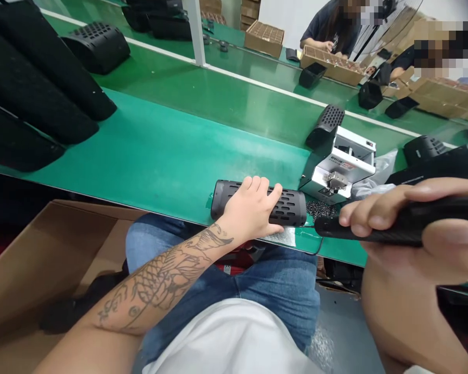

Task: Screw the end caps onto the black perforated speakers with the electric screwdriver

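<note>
A black slotted housing (292,209) lies on the green work surface near its front edge. My left hand (253,205) is closed over its top, with the thumb at the near side. In my right hand (398,218) is a black power screwdriver (405,221), held level with its tip toward the left. The thin bit (309,226) points at the lower right end of the housing; whether they touch I cannot tell. Behind the tip lies a heap of small dark screws (320,209), beside a white and black screw feeder (341,163).
Long black padded pieces (42,78) stand at the left. More black housings, such as one (327,124) behind the feeder, sit along the green conveyor belt (234,98). A cardboard box (62,249) is below left. Two people work across the belt beside divided cartons (333,65).
</note>
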{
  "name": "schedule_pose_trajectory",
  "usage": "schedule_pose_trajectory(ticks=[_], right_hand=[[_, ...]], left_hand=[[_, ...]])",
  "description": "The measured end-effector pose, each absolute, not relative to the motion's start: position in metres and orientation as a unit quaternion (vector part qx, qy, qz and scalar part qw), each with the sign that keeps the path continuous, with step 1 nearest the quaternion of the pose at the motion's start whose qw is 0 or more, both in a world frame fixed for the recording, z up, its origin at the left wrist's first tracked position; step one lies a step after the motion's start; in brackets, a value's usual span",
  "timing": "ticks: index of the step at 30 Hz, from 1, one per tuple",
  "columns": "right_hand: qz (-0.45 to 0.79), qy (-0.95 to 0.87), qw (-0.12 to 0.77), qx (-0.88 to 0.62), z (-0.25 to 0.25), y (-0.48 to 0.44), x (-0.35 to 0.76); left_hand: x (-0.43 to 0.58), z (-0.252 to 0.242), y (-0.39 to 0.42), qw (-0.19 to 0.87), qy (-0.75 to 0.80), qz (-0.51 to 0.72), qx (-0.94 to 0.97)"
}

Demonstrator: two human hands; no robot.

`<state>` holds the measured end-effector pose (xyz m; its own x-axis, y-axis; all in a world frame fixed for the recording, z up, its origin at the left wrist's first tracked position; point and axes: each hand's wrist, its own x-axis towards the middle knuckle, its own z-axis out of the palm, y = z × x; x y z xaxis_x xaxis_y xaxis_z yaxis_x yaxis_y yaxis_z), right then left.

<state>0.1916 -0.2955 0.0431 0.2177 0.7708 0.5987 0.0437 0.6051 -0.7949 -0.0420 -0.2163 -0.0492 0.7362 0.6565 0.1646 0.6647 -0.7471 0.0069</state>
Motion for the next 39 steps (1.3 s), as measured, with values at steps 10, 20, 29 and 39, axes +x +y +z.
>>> schedule_pose_trajectory(ticks=[10,20,29,39], right_hand=[[0.285,-0.547,0.707,-0.346,0.023,-0.275,0.168],[0.343,-0.573,0.668,-0.329,0.02,-0.266,0.166],[0.377,-0.597,0.634,-0.315,0.021,-0.265,0.167],[0.312,-0.586,0.668,-0.336,0.04,-0.268,0.176]], left_hand=[[-0.04,-0.047,-0.217,0.016,-0.362,-0.08,-0.929],[-0.04,-0.046,-0.218,0.01,-0.361,-0.087,-0.929],[-0.039,-0.045,-0.218,0.007,-0.36,-0.089,-0.929],[-0.039,-0.047,-0.219,0.015,-0.366,-0.089,-0.926]])
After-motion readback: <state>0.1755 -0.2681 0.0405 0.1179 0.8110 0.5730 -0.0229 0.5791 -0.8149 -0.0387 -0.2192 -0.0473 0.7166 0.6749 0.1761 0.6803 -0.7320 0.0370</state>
